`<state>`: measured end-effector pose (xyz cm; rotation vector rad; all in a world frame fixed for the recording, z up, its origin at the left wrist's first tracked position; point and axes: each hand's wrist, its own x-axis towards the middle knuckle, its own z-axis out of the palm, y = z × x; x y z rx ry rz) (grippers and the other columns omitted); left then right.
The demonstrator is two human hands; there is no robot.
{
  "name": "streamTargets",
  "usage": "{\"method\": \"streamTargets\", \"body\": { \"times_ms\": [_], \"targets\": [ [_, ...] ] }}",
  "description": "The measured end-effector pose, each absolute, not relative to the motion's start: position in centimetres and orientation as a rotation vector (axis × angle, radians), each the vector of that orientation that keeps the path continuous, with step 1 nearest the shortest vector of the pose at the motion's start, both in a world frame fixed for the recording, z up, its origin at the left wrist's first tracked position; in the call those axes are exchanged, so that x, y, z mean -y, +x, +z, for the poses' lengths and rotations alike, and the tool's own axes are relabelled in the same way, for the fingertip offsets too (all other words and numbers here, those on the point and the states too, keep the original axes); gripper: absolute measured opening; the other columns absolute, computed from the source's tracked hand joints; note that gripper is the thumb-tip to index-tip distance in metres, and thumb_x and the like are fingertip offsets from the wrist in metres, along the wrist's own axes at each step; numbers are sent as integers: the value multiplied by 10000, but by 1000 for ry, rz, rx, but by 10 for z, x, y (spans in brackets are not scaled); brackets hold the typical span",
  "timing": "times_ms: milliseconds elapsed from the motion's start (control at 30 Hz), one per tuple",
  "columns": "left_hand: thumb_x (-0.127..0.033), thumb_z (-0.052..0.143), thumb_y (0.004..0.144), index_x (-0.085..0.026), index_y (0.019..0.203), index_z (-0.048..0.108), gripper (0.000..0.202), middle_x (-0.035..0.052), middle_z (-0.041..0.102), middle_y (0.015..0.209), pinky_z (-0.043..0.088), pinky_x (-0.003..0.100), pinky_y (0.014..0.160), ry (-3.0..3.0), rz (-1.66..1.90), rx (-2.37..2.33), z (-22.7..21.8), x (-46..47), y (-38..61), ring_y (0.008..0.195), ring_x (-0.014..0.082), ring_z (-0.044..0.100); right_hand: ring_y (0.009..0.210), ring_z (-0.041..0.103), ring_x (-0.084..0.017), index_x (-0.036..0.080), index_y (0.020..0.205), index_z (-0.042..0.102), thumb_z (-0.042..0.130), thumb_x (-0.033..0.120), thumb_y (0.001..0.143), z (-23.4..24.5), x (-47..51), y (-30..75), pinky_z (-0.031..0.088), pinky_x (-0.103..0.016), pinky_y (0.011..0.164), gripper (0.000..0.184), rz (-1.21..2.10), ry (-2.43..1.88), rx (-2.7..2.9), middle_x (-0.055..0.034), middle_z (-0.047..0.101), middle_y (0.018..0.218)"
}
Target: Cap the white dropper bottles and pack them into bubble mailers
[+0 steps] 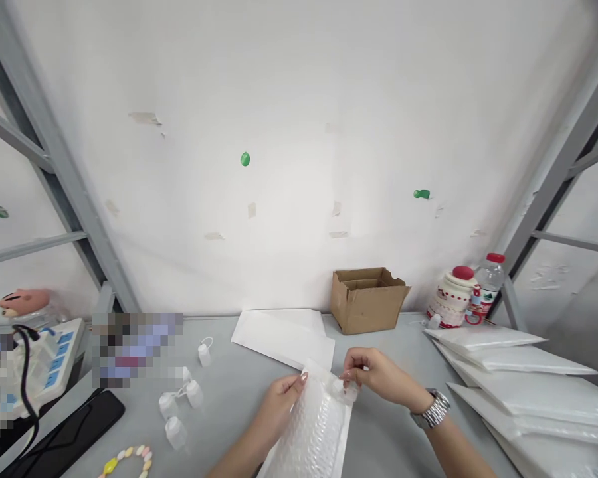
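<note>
A white bubble mailer point(316, 425) lies slanted at the table's front, its bubbled side showing. My left hand point(284, 405) grips its left edge near the top, thumb pressed on the surface. At the mailer's upper right corner, my right hand point(361, 372) has thumb and fingers pinched together. A small translucent whitish piece point(347, 392) shows just under those fingertips; whether it is part of the mailer or a separate item I cannot tell. Flat white mailers point(282, 335) lie right behind, near the wall.
Several small white bottles point(176, 433) with loops stand to the left, near a bead bracelet point(144, 453) and a black phone point(74, 438). An open cardboard box point(369, 309) is at the back. On the right, stacked filled mailers point(543, 392) lie before a decorated cup point(453, 299) and a red-capped bottle point(489, 282).
</note>
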<state>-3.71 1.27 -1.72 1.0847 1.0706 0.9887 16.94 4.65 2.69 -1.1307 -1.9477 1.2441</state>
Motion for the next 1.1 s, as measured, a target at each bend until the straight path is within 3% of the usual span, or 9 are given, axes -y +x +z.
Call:
{"method": "streamTargets", "body": {
  "times_ms": [133, 333, 467, 533, 633, 733, 800, 900, 1100],
  "targets": [
    [-658, 561, 586, -164, 523, 546, 499, -51, 404, 487, 246, 236, 542, 1138, 1010, -1087, -16, -11, -35, 535, 112, 342, 556, 547, -140, 193, 606, 591, 590, 326, 692, 22, -46, 159, 404, -244, 543, 159, 1373, -1147, 1929, 6, 644, 583],
    [-640, 562, 601, -148, 598, 606, 494, -15, 502, 546, 320, 253, 602, 1126, 1090, -1127, -21, -12, -35, 598, 148, 429, 646, 502, -147, 187, 528, 548, 450, 223, 794, -5, -35, 122, 384, -266, 659, 286, 863, -1151, 2073, 9, 567, 596],
    [-643, 554, 610, -136, 617, 634, 513, 3, 553, 547, 347, 262, 613, 1124, 1134, -1158, -26, -15, -37, 609, 164, 473, 599, 454, -143, 192, 473, 479, 384, 318, 861, -10, -32, 116, 389, -280, 666, 419, 884, -1087, 2102, 26, 464, 506],
    [-643, 564, 602, -133, 637, 648, 518, 8, 579, 561, 358, 265, 619, 1090, 1160, -1178, -25, -16, -39, 622, 175, 499, 690, 505, -162, 196, 548, 570, 393, 382, 862, -8, -35, 121, 406, -292, 707, 405, 929, -1075, 2011, -4, 545, 614],
    [-618, 583, 607, -137, 728, 669, 504, 19, 633, 627, 379, 268, 631, 971, 1212, -1197, -20, -15, -44, 670, 198, 545, 889, 530, -193, 211, 864, 662, 452, 461, 817, -5, -42, 128, 413, -310, 795, 330, 850, -1143, 1692, -64, 596, 934],
    [-606, 594, 612, -148, 830, 663, 511, 34, 677, 716, 407, 272, 652, 831, 1298, -1189, -11, -12, -46, 724, 211, 579, 758, 544, -180, 194, 984, 627, 528, 562, 719, -5, -44, 128, 445, -291, 658, 464, 976, -1296, 1438, -63, 590, 907],
    [-604, 588, 625, -149, 837, 652, 506, 41, 685, 715, 423, 272, 629, 773, 1316, -1149, -7, -10, -45, 704, 207, 595, 602, 512, -142, 162, 857, 638, 543, 607, 683, -6, -40, 124, 416, -261, 543, 488, 1335, -1283, 1412, -27, 584, 735],
    [-518, 653, 626, -150, 841, 633, 426, 43, 690, 695, 447, 272, 590, 771, 1261, -1035, -6, -9, -42, 661, 205, 622, 573, 504, -112, 133, 727, 615, 595, 566, 679, -8, -32, 117, 401, -237, 558, 436, 1759, -1048, 1366, -2, 570, 641],
    [-368, 773, 533, -141, 799, 620, 382, 62, 706, 666, 495, 313, 589, 718, 1203, -979, -11, -11, -41, 627, 241, 661, 438, 433, -68, 139, 770, 571, 665, 485, 657, -17, -33, 112, 328, -186, 389, 376, 1722, -934, 1367, 41, 512, 565]
  ]
}}
